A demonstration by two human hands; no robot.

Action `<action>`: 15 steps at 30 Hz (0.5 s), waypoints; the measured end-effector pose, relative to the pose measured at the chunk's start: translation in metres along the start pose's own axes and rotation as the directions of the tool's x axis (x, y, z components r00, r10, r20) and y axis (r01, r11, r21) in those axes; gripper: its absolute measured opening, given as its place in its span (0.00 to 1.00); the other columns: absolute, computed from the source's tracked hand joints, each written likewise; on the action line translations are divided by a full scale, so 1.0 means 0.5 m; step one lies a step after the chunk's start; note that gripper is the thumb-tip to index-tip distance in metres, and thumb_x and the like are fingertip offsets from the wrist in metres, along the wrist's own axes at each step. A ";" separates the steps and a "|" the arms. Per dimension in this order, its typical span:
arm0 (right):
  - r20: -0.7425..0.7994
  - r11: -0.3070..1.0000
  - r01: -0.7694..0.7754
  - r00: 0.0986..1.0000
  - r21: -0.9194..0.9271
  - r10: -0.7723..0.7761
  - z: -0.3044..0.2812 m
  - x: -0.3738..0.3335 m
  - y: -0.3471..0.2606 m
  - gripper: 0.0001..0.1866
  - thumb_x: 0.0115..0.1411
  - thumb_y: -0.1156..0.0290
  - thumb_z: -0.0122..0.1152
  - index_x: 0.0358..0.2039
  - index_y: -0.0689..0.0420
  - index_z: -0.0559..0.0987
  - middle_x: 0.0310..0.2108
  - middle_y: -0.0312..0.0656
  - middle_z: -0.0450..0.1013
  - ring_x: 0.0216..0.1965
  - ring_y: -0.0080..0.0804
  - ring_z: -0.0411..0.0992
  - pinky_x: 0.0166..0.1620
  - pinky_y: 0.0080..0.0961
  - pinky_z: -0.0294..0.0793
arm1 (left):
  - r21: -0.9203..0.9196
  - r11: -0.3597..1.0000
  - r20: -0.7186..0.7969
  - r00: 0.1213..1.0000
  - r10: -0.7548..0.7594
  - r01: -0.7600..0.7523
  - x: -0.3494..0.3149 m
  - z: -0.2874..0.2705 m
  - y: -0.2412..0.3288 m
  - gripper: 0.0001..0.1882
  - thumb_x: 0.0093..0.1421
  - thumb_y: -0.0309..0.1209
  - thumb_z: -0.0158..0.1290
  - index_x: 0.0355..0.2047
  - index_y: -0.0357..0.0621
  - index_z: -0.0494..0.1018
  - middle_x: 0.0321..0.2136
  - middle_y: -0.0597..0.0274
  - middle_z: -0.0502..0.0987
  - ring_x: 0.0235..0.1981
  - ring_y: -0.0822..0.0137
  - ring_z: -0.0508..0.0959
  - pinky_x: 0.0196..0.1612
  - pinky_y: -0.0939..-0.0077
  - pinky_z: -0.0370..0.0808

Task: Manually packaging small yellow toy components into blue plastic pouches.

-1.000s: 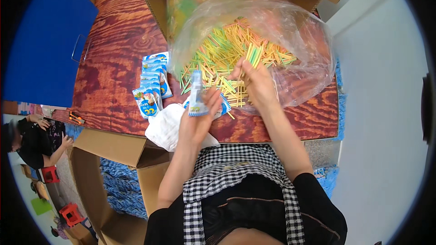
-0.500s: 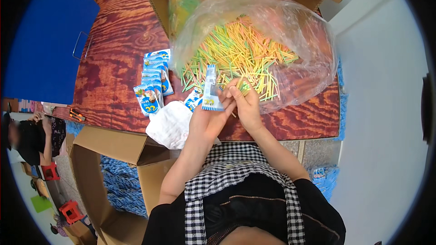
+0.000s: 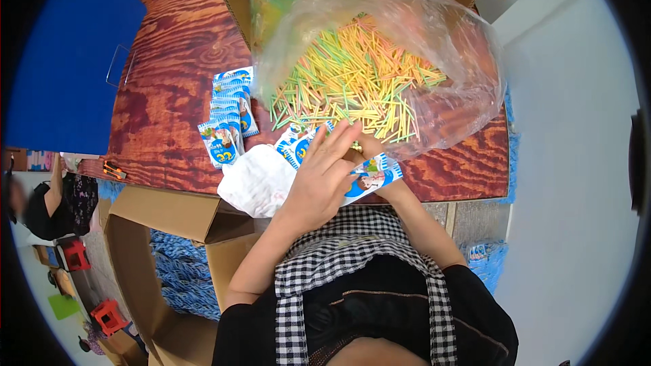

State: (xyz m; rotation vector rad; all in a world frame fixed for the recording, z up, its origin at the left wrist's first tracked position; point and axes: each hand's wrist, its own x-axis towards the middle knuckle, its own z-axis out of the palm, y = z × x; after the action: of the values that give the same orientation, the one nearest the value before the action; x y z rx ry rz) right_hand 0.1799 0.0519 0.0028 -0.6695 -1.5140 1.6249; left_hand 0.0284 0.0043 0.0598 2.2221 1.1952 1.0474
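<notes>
My left hand is turned back upward over the table's near edge, its fingers reaching toward the pile. It holds a small blue-and-white packet, printed side up, which sticks out to the right across my right wrist. Partly hidden behind the left fingers, my right hand is closed round a little bundle of thin sticks, seen end on. Just beyond both hands, a heap of yellow, green and pink sticks lies in a large clear plastic bag. More packets lie just left of my left hand.
A row of overlapping packets and a crumpled white cloth lie to the left on the red wood-grain table. Below stands a carton holding blue packets. A bigger carton is at the back; a person sits far left.
My left hand has rolled over from palm up to back up, turning the packet's printed face upward and swinging it right. The right hand, with its sticks, is now partly behind the left.
</notes>
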 end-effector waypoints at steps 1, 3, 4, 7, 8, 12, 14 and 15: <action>0.004 0.999 -0.022 1.000 -0.038 0.022 0.000 0.000 -0.004 0.25 0.54 0.79 0.61 0.53 0.61 0.69 0.51 0.41 0.68 0.50 0.27 0.69 0.53 0.29 0.71 | -0.007 1.000 -0.057 0.998 -0.021 0.020 -0.006 0.003 0.003 0.04 0.53 0.22 0.52 0.27 0.37 0.68 0.60 0.45 0.63 0.64 0.45 0.59 0.64 0.45 0.51; 0.028 0.993 0.030 0.999 -0.117 -0.027 -0.008 0.005 0.008 0.17 0.57 0.78 0.58 0.48 0.62 0.71 0.45 0.42 0.69 0.46 0.29 0.70 0.49 0.27 0.71 | 0.068 0.997 -0.048 0.999 0.026 -0.023 -0.019 0.006 0.014 0.04 0.52 0.22 0.52 0.26 0.38 0.68 0.59 0.46 0.64 0.63 0.46 0.60 0.64 0.44 0.51; 0.056 0.977 0.087 0.995 -0.193 -0.078 -0.012 0.009 0.019 0.10 0.60 0.77 0.55 0.42 0.64 0.73 0.39 0.43 0.71 0.42 0.30 0.71 0.45 0.25 0.71 | 0.147 0.987 -0.034 0.997 0.074 -0.068 -0.024 0.006 0.019 0.04 0.52 0.23 0.52 0.25 0.38 0.68 0.59 0.47 0.65 0.63 0.47 0.61 0.64 0.43 0.50; 0.076 0.977 0.115 0.992 -0.179 -0.103 -0.011 0.008 0.039 0.06 0.60 0.75 0.56 0.37 0.63 0.74 0.36 0.40 0.71 0.39 0.28 0.71 0.41 0.22 0.70 | 0.200 0.977 0.056 0.996 0.071 -0.081 -0.032 0.010 0.015 0.04 0.53 0.24 0.52 0.27 0.38 0.68 0.58 0.46 0.66 0.63 0.47 0.61 0.65 0.42 0.47; 0.051 0.981 0.018 0.999 -0.191 -0.008 -0.009 0.007 0.034 0.06 0.60 0.76 0.55 0.37 0.63 0.74 0.36 0.39 0.71 0.38 0.27 0.71 0.41 0.22 0.70 | 0.223 0.970 0.096 0.993 0.073 -0.093 -0.034 0.009 0.012 0.04 0.54 0.24 0.52 0.30 0.38 0.69 0.58 0.44 0.65 0.63 0.44 0.59 0.65 0.42 0.44; 0.090 0.983 0.065 0.995 -0.169 -0.051 0.004 0.007 -0.004 0.09 0.56 0.81 0.53 0.39 0.62 0.74 0.33 0.42 0.71 0.38 0.32 0.71 0.41 0.25 0.71 | 0.098 0.995 0.063 0.998 0.008 -0.014 -0.052 -0.005 0.026 0.03 0.54 0.23 0.51 0.26 0.37 0.69 0.60 0.46 0.63 0.64 0.49 0.59 0.64 0.45 0.52; 0.107 0.983 -0.009 0.994 -0.186 0.029 0.005 0.008 -0.047 0.04 0.61 0.77 0.53 0.36 0.63 0.74 0.33 0.41 0.71 0.39 0.30 0.70 0.44 0.25 0.69 | -0.331 0.935 -0.240 0.947 -0.213 0.127 -0.073 -0.019 0.021 0.02 0.56 0.21 0.49 0.30 0.34 0.71 0.58 0.44 0.65 0.62 0.52 0.62 0.62 0.56 0.57; 0.104 0.984 0.020 0.995 -0.177 -0.002 0.003 0.008 -0.044 0.03 0.61 0.77 0.53 0.34 0.62 0.74 0.32 0.39 0.70 0.37 0.28 0.69 0.43 0.23 0.68 | -0.460 0.854 -0.250 0.887 -0.388 0.244 -0.090 -0.031 0.007 0.04 0.57 0.20 0.48 0.32 0.33 0.71 0.55 0.46 0.67 0.58 0.56 0.66 0.58 0.62 0.61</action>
State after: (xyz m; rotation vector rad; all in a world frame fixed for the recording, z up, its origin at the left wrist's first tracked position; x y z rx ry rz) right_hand 0.1807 0.0536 0.0249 -0.6805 -1.7508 1.5487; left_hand 0.0022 -0.0350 0.0529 1.4922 1.2760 1.4175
